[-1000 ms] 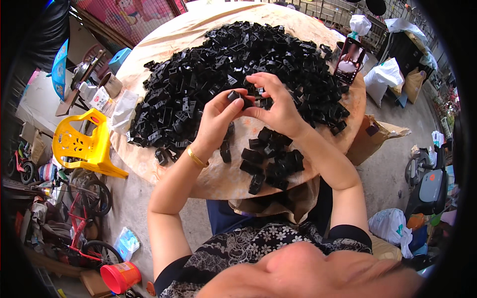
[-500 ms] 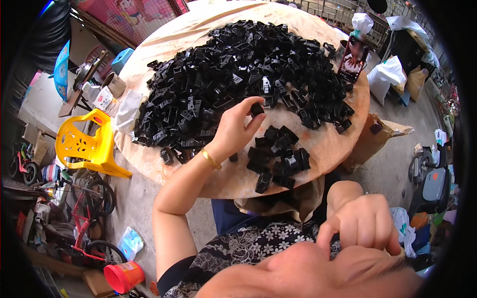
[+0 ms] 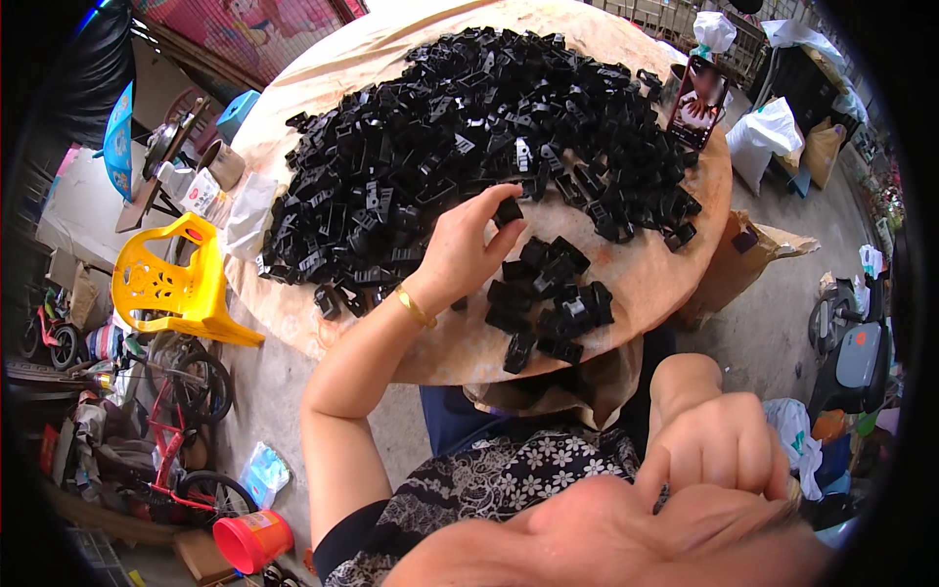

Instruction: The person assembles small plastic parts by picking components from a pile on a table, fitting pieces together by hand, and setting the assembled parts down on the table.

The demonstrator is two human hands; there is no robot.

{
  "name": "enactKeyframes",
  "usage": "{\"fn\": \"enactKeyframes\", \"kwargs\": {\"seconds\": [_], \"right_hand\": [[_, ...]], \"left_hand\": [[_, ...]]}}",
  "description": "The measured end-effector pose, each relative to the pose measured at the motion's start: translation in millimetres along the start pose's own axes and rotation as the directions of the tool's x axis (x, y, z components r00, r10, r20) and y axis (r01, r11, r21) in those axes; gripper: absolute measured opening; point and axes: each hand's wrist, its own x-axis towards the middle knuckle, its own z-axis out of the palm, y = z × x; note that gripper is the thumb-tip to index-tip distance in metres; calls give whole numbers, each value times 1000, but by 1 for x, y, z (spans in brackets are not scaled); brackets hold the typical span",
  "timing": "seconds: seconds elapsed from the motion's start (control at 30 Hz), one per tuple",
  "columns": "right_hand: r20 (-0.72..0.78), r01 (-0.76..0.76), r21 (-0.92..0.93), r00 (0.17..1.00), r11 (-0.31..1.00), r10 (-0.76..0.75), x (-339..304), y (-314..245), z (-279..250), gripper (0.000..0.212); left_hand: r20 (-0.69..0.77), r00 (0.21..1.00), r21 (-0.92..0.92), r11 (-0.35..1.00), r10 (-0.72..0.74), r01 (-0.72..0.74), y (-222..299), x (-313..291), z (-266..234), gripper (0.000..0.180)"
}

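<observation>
heap of parts on the desk; separate cluster before it, near the front edge; chair to the left; phone at the far right.

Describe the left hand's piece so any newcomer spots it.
Find the round table, then the left hand with a golden bangle at its wrist. That hand pinches a small black part; its black neighbours lie on the table, while this one alone is visibly held.

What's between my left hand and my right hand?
The head view shows a cluster of black pieces on the table, then apparently a brown bag.
</observation>
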Motion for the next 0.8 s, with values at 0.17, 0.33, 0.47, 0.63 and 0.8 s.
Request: {"fn": "enactKeyframes", "kwargs": {"seconds": [0.17,0.33,0.47,0.63,0.8], "right_hand": [[18,-18,125,1000,992,16,-8,-4,3,34],[20,-31,135,999,990,28,-5,-3,1,34],[-8,-28,121,1000,992,29,-6,-4,5,35],[-26,-23,119,999,993,26,-4,-3,8,36],[-155,62,125,987,990,-43,-4,2,17,33]], "left_hand": [[20,1000,1,1000,-18,18,2,1,0,35],[21,999,4,1000,-31,31,2,0,-1,36],[16,1000,13,1000,-21,21,3,2,-1,36],[16,1000,21,999,-26,25,1,0,-1,36],[31,999,17,999,-41,41,4,1,-2,36]]}}
